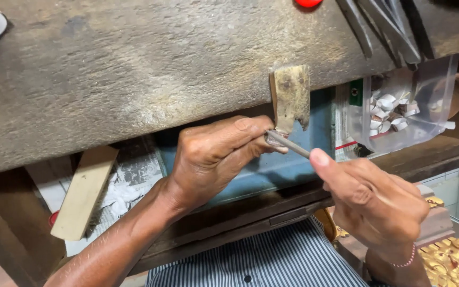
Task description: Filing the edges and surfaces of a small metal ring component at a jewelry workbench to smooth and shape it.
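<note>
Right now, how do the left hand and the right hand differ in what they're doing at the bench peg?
The left hand pinches a small metal piece against the worn wooden peg, fingers curled tight; the right hand grips a thin metal file, thumb stretched along it. The left hand sits higher, touching the peg; the right hand is lower and clear of it. The right wrist wears a bead bracelet; the left is bare. Both are closed and meet at the piece.

The left hand [216, 157] is pinching something small, too hidden to identify, against the bottom of the wooden peg [290, 97] jutting from the workbench [118, 74] edge. The right hand [373, 199] is gripping a thin metal file [289, 144], its tip touching just below the peg. A clear plastic bag [402, 106] is hanging right of the peg.
</note>
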